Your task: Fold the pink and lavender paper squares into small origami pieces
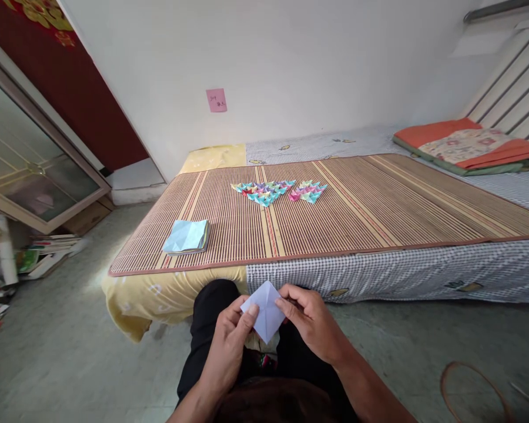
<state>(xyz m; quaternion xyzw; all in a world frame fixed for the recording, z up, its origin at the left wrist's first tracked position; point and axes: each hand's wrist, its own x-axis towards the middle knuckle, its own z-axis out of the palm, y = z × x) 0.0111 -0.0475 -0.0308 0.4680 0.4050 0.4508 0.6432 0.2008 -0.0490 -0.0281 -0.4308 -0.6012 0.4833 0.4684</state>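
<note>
A small lavender paper square point(267, 320), creased and turned so that it stands as a diamond, is held over my lap. My left hand point(230, 335) pinches its left corner, thumb on the front face. At the opposite corner my right hand point(311, 320) grips it between thumb and fingers. Beyond my knees, on the striped mat, lie a larger cluster of colourful folded paper pieces point(264, 192) and a smaller cluster of folded paper pieces point(308, 191) beside it. A stack of paper sheets point(186, 236), light blue on top, rests near the mat's front left.
The bamboo mat point(357, 217) covers much of a bed with a checked sheet point(401, 276). A folded orange quilt point(467, 144) lies at the back right. A pink note point(216, 100) is stuck to the wall. Books point(48, 255) are piled on the floor at left.
</note>
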